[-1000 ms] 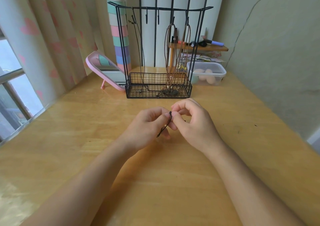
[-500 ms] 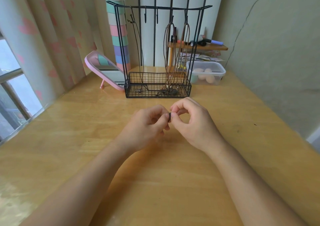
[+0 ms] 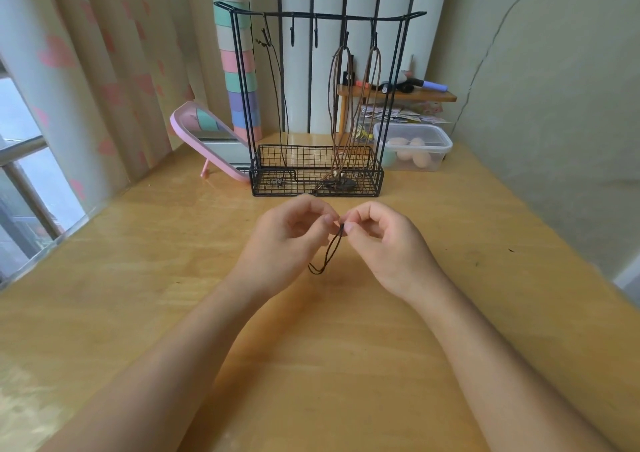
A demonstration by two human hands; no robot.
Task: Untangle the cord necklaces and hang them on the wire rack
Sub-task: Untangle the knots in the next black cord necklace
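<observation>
Light wooden surface (image 3: 346, 365), things at its far end.
A black wire rack (image 3: 277, 188) stands mid-back; a pink-framed mirror (image 3: 187, 129) leans just left of it, a lidded clear tub (image 3: 414, 139) sits just right, a small wooden shelf (image 3: 433, 96) behind.

No text, label, brand or number can be read; the printed papers (image 3: 398, 114) under the small shelf (image 3: 431, 96) behind the rack (image 3: 317, 15) are too small and blurred to make out.
</observation>
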